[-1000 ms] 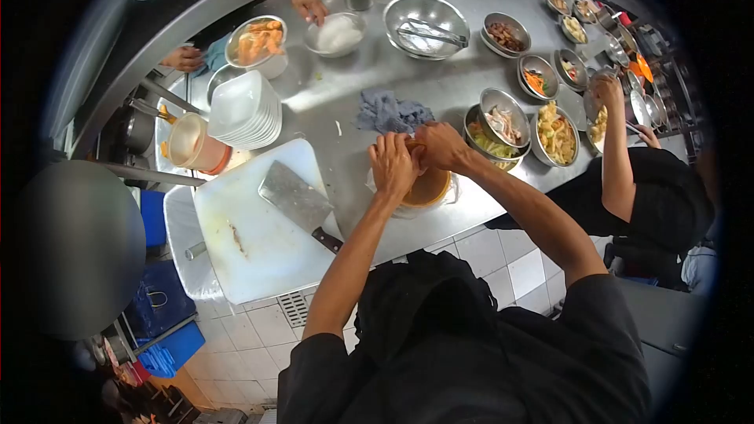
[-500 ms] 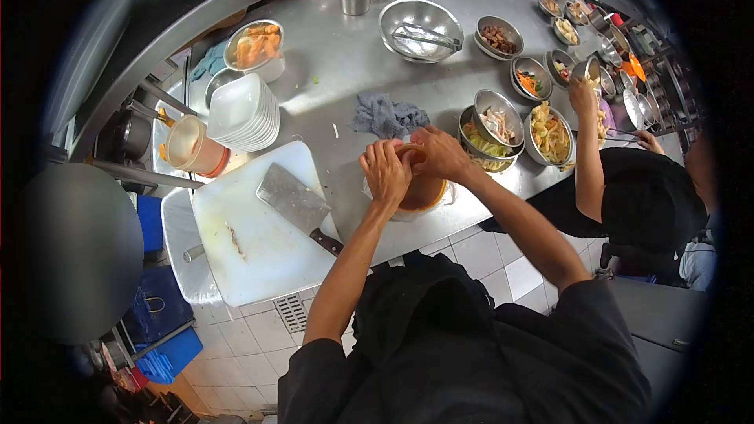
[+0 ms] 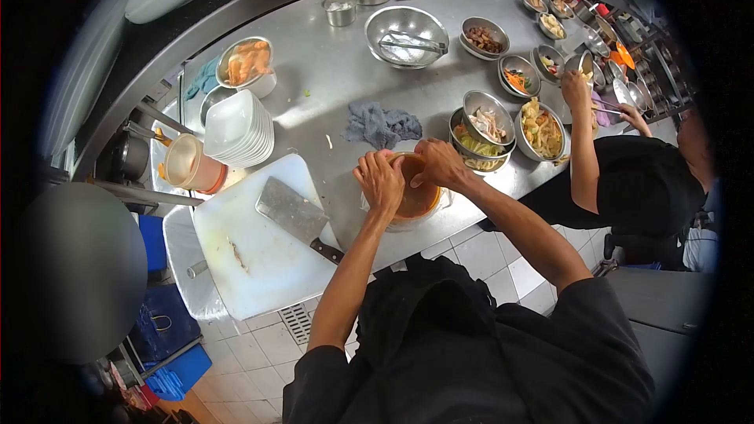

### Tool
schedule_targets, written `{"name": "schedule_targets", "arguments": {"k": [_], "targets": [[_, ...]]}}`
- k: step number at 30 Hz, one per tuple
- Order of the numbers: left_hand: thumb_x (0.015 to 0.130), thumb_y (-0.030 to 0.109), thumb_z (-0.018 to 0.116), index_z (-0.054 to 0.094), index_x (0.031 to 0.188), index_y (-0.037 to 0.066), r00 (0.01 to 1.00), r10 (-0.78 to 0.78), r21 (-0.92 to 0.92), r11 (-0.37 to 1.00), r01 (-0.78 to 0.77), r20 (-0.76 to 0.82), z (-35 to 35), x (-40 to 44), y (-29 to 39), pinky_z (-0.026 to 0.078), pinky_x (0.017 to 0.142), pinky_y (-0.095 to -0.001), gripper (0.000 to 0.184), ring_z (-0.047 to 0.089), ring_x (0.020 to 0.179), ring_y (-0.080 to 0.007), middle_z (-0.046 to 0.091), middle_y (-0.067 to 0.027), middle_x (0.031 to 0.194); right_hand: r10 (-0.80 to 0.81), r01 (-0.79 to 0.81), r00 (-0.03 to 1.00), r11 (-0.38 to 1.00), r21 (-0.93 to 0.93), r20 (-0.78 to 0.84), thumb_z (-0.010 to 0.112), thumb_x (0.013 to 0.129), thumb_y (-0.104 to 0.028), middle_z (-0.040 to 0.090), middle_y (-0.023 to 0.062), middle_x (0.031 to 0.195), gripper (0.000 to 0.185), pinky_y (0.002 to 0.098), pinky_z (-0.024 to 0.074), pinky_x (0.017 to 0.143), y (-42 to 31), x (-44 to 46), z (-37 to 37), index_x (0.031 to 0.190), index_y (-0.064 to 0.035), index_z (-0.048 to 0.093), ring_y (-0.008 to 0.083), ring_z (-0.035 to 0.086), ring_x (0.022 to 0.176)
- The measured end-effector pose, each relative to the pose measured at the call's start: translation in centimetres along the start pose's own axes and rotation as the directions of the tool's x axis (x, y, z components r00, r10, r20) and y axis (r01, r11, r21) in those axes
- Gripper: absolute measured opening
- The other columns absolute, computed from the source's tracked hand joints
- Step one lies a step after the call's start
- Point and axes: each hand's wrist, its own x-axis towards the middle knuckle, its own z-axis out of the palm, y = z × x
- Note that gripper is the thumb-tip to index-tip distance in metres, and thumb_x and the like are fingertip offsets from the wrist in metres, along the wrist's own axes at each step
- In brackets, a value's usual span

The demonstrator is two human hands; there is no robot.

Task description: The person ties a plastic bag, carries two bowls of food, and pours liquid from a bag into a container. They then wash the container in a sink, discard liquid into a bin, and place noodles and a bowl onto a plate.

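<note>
The tub [image 3: 419,202], round and orange-rimmed, stands near the close edge of the steel surface [image 3: 345,55], its mouth turned up toward the person. Being round, it shows no long axis. Both hands meet it at the far half of its rim: the left hand [image 3: 381,180] on the left, the right hand [image 3: 442,165] on the right, neither clearly nearer. Each is curled partway closed over the rim, and the right thumb reaches inside the mouth. Whether the fingertips also pinch something thin cannot be told.

Just beyond the tub lies a crumpled grey cloth [image 3: 382,124], apart from the fingers. To the tub's left, the cleaver [image 3: 293,210] rests on the white cutting board [image 3: 259,275], handle slanting toward the person's left forearm. Right of the tub and farther off sit stacked metal bowls [image 3: 485,124] and a bowl of cooked vegetables [image 3: 542,131].
</note>
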Motion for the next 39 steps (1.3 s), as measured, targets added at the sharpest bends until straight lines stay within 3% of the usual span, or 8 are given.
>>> {"name": "schedule_targets", "arguments": {"k": [3,5,9,15,21,23,33,39], "targets": [[0.084,0.030,0.066,0.057,0.097,0.010,0.999,-0.038,-0.016,0.999,0.038,0.005,0.5,-0.3,-0.1,0.034,0.080,-0.0412,0.026,0.050,0.094,-0.0263,0.055,-0.0056,0.095,0.024,-0.024,0.999,1.000,-0.006,-0.021,0.088,0.051,-0.036,0.065,0.0204,0.093,0.065,0.0429,0.0495,0.078,0.3,0.1,0.3,0.097,0.0012,0.062,0.0374,0.063,0.088],[0.084,0.031,0.066,0.057,0.097,0.011,0.998,-0.068,-0.029,0.997,0.068,-0.009,0.6,-0.3,-0.1,0.033,0.081,-0.0414,0.025,0.050,0.095,-0.0263,0.055,-0.0055,0.095,0.109,-0.101,0.994,0.977,-0.188,0.028,0.087,0.052,-0.041,0.066,0.0205,0.085,0.063,0.0438,0.0510,0.073,0.3,0.4,0.5,0.092,0.0024,0.064,0.0387,0.065,0.083],[0.085,0.031,0.065,0.057,0.097,0.011,0.992,-0.125,-0.038,0.991,0.125,0.004,0.5,-0.3,0.2,0.033,0.081,-0.0415,0.025,0.050,0.096,-0.0264,0.055,-0.0055,0.095,0.078,-0.067,0.994,0.988,-0.141,0.073,0.084,0.055,-0.042,0.064,0.0229,0.080,0.062,0.0426,0.0530,0.070,0.4,-0.3,0.3,0.087,0.0045,0.060,0.0366,0.065,0.081],[0.085,0.031,0.065,0.057,0.096,0.011,0.990,-0.141,-0.040,0.989,0.140,-0.021,0.6,-0.2,0.4,0.033,0.080,-0.0418,0.024,0.050,0.096,-0.0269,0.055,-0.0060,0.096,0.147,-0.156,0.985,0.981,-0.112,-0.090,0.084,0.057,-0.041,0.065,0.0219,0.080,0.059,0.0418,0.0532,0.068,-0.7,-1.3,0.3,0.086,0.0050,0.060,0.0358,0.066,0.079],[0.083,0.027,0.065,0.058,0.094,0.012,0.990,-0.125,0.017,0.992,0.126,-0.061,0.1,-0.4,0.4,0.035,0.079,-0.0451,0.020,0.050,0.095,-0.0277,0.054,-0.0069,0.093,0.320,-0.325,0.944,0.944,-0.057,-0.080,0.088,0.053,-0.039,0.068,0.0151,0.087,0.059,0.0406,0.0505,0.074,-1.7,-1.4,-0.2,0.093,-0.0029,0.064,0.0324,0.066,0.083],[0.082,0.027,0.066,0.056,0.092,0.010,0.984,-0.148,-0.118,0.984,0.136,-0.096,0.1,-0.2,0.3,0.034,0.078,-0.0425,0.022,0.049,0.092,-0.0257,0.054,-0.0060,0.093,0.263,-0.266,0.960,0.964,-0.025,-0.100,0.088,0.052,-0.039,0.068,0.0135,0.085,0.059,0.0405,0.0501,0.073,-1.4,-1.2,-0.1,0.092,-0.0035,0.065,0.0305,0.066,0.081],[0.084,0.026,0.066,0.054,0.094,0.010,0.975,-0.155,-0.182,0.975,0.126,-0.159,-0.2,0.0,0.2,0.034,0.076,-0.0408,0.022,0.049,0.091,-0.0236,0.054,-0.0035,0.093,0.096,-0.086,0.981,0.994,0.062,-0.166,0.090,0.051,-0.037,0.062,0.0151,0.086,0.063,0.0392,0.0485,0.073,0.2,-0.5,0.5,0.091,0.0004,0.061,0.0309,0.062,0.081],[0.083,0.021,0.067,0.052,0.097,0.010,0.967,-0.179,-0.254,0.958,0.130,-0.180,-0.7,0.0,1.4,0.036,0.077,-0.0426,0.023,0.051,0.090,-0.0262,0.055,-0.0049,0.093,0.031,0.000,0.956,0.994,0.106,-0.292,0.092,0.050,-0.033,0.056,0.0090,0.078,0.059,0.0365,0.0452,0.065,1.4,-0.9,1.1,0.083,-0.0021,0.055,0.0243,0.056,0.072]]}}
